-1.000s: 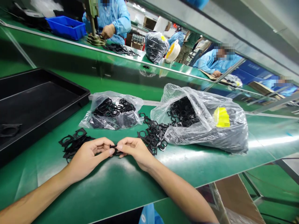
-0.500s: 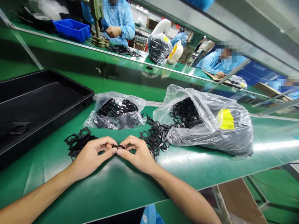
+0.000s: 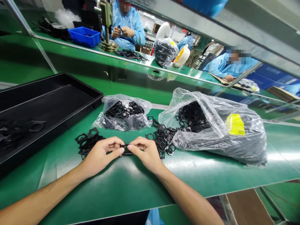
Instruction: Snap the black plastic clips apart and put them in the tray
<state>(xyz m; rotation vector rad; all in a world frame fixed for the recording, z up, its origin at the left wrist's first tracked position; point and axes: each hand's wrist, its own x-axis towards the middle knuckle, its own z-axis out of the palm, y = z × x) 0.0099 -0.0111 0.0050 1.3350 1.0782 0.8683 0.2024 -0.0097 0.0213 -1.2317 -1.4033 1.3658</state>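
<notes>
My left hand [image 3: 102,154] and my right hand [image 3: 146,153] meet over the green table [image 3: 122,187], both pinched on one small black plastic part [image 3: 126,149] held between the fingertips. A loose pile of the same black ring-shaped parts [image 3: 86,142] lies just left of my left hand. Another pile [image 3: 161,137] spills from the mouth of a large clear bag [image 3: 217,128] right of my right hand. A smaller clear bag of parts [image 3: 124,113] lies behind my hands.
A black tray [image 3: 58,103] holding a few black parts [image 3: 18,128] sits at the left. Across a green divider, people in blue coats work at another bench with a blue bin [image 3: 84,36], a press [image 3: 108,25] and a dark bag [image 3: 165,51].
Both hands stay together on the small part, fingers shifting slightly. The view has drifted left, so everything sits a little further right in the picture.
</notes>
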